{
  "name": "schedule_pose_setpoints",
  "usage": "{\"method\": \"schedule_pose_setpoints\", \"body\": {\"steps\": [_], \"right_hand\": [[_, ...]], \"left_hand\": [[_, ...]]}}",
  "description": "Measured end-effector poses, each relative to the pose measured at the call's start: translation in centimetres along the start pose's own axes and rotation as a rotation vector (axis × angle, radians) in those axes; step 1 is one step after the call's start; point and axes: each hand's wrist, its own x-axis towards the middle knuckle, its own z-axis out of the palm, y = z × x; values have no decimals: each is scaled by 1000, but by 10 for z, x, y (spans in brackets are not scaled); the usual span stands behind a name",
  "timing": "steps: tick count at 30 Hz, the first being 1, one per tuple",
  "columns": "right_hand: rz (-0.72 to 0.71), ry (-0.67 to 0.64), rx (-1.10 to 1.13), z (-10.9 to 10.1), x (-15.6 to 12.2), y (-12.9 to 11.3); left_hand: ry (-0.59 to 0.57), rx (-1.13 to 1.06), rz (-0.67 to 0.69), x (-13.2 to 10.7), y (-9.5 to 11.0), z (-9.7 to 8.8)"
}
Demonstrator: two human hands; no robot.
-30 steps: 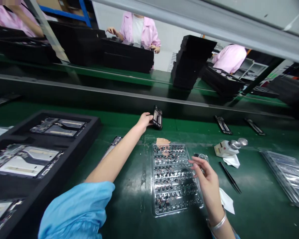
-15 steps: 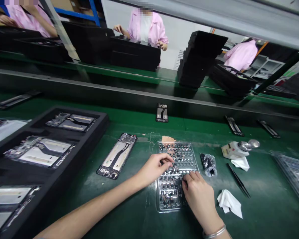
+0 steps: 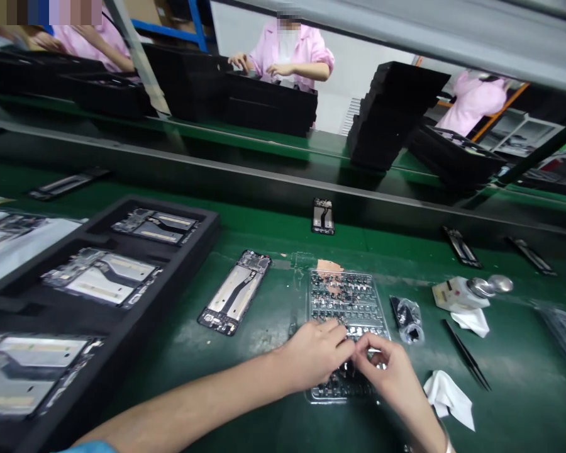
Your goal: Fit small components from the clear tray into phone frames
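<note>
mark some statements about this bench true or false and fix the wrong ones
1. The left hand and right hand are both at the clear tray. True.
2. The right hand holds the tweezers. False: the tweezers lie on the green bench, to the right of that hand.
3. A loose phone frame lies between the black tray and the clear tray. True.
4. The black tray shows just one phone frame in it. False: three show.
5. The white bottle is left of the clear tray. False: the white bottle is to its right.
6. A person in pink is beyond the bench. True.
</note>
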Motion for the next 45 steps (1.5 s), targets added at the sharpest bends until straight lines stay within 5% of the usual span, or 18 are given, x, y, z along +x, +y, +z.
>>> {"method": "schedule_pose_setpoints", "body": {"steps": [4, 10, 17, 22, 29, 34, 40, 45], "right_hand": [[-9, 22, 106, -3, -1, 2], [-43, 122, 80, -6, -1, 2], [-8, 31, 106, -3, 1, -4], [26, 9, 283, -25, -2, -2], [140, 22, -209, -25, -14, 17], [156, 161, -358, -12, -24, 24], [289, 483, -577, -37, -37, 53], [269, 542, -771, -40, -27, 72]], "left_hand": [[11, -92, -37, 1, -1, -1], [79, -511, -300, 4, -1, -9], [82, -632, -355, 4, 0, -5], [80, -669, -353, 6, -1, -6], [-4, -685, -277, 3, 3, 1], [-41, -676, -239, 2, 2, 1], [-105, -710, -167, 0, -3, -2], [-132, -761, -150, -1, -7, -2]]}}
